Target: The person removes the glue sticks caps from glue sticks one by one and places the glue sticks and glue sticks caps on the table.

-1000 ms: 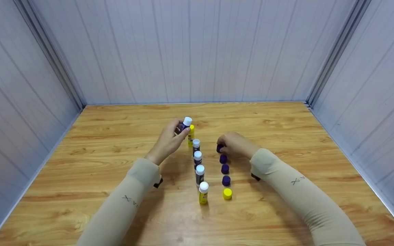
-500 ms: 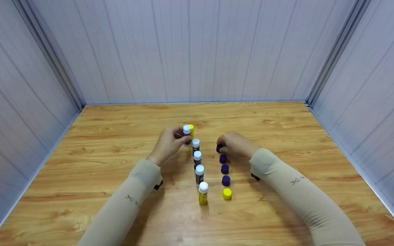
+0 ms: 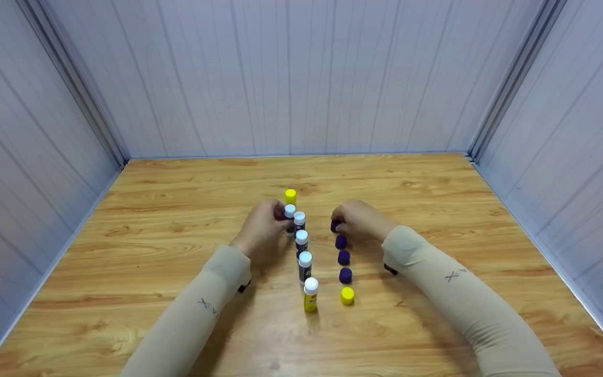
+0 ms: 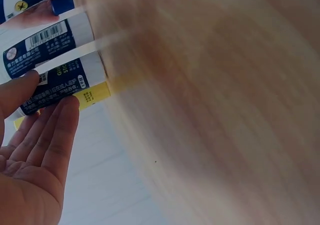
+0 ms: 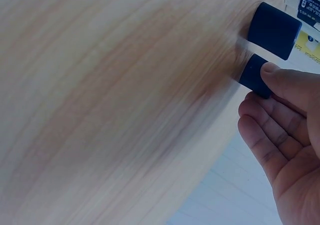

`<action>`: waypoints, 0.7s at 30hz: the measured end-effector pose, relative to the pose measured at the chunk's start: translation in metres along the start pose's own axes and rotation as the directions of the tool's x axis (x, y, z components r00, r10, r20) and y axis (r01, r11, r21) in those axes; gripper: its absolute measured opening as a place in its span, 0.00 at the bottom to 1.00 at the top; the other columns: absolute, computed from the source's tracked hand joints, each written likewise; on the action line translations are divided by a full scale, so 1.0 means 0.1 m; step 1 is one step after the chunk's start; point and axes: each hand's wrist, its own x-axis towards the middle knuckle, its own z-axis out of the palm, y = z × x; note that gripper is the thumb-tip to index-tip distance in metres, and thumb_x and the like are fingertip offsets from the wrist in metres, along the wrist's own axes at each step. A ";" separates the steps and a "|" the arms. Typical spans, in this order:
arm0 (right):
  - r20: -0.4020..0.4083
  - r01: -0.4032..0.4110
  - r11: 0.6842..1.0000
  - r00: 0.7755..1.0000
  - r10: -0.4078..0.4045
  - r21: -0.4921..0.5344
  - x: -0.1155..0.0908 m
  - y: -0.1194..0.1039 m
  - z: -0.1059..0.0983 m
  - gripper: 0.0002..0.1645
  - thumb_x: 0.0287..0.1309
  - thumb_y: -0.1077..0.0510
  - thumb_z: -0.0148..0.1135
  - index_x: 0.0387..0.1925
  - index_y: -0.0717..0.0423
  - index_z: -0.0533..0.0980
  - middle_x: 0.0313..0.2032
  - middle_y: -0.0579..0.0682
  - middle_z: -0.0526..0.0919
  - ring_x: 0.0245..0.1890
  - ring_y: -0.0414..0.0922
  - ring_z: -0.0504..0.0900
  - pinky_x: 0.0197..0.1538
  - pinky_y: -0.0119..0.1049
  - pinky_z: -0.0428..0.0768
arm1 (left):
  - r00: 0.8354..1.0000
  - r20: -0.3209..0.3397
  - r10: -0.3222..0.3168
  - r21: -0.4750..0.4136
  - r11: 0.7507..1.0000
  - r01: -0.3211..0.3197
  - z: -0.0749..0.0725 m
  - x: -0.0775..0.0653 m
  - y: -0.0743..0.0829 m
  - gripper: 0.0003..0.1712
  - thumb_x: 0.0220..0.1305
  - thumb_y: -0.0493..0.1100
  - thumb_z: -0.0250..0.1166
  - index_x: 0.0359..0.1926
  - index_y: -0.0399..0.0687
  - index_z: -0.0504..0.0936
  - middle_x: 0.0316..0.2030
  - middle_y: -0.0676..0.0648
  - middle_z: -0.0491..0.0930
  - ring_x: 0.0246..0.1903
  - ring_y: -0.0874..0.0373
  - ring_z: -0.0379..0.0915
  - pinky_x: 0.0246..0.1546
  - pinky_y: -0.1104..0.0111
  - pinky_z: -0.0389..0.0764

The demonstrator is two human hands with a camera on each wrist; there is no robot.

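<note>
My left hand [image 3: 262,226] grips a dark blue glue stick [image 4: 55,87] with a white top between thumb and fingers. It stands upright at the far part of a row of glue sticks, close beside another blue one [image 3: 300,220] and in front of a yellow-capped stick [image 3: 290,196]. To the right, my right hand [image 3: 360,219] pinches a small dark blue cap [image 5: 255,76] at the far end of a row of caps. That cap appears to rest on the table; the fingers partly hide it.
Nearer me in the row stand two more blue glue sticks [image 3: 305,266] and a yellow one with a white top [image 3: 310,296]. Three dark blue caps [image 3: 344,257] and a yellow cap [image 3: 347,296] line up on the wooden table [image 3: 176,209]. Pale panel walls [image 3: 312,78] enclose the back and sides.
My left hand has lowered the blue glue stick and brought it nearer me, from beside the yellow-capped stick into the row. The right hand has stayed at its cap.
</note>
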 end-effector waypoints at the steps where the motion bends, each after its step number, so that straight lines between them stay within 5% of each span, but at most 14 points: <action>1: 0.001 -0.003 1.000 1.000 0.003 0.002 0.00 0.00 0.00 0.05 0.63 0.58 0.63 0.38 0.54 0.84 0.33 0.46 0.84 0.33 0.42 0.80 0.40 0.40 0.80 | 1.000 0.005 -0.008 -0.012 1.000 0.008 0.01 0.00 0.00 0.09 0.64 0.33 0.64 0.45 0.43 0.78 0.41 0.44 0.82 0.44 0.50 0.80 0.49 0.58 0.81; 9: 0.009 -0.022 0.999 1.000 0.022 0.042 -0.01 -0.01 0.01 0.05 0.64 0.59 0.63 0.38 0.53 0.84 0.32 0.45 0.84 0.32 0.42 0.80 0.39 0.39 0.80 | 0.998 0.023 -0.054 -0.031 0.998 0.055 0.07 0.01 -0.02 0.08 0.67 0.36 0.62 0.47 0.43 0.80 0.41 0.50 0.83 0.45 0.55 0.81 0.52 0.60 0.80; 21: -0.040 0.049 0.998 0.998 -0.050 -0.036 0.01 0.00 0.00 0.05 0.61 0.59 0.65 0.38 0.55 0.84 0.34 0.48 0.85 0.34 0.44 0.81 0.42 0.41 0.80 | 0.998 0.033 -0.053 -0.015 0.998 0.053 0.12 0.04 0.03 0.09 0.68 0.33 0.59 0.46 0.43 0.82 0.41 0.51 0.83 0.45 0.56 0.79 0.55 0.54 0.78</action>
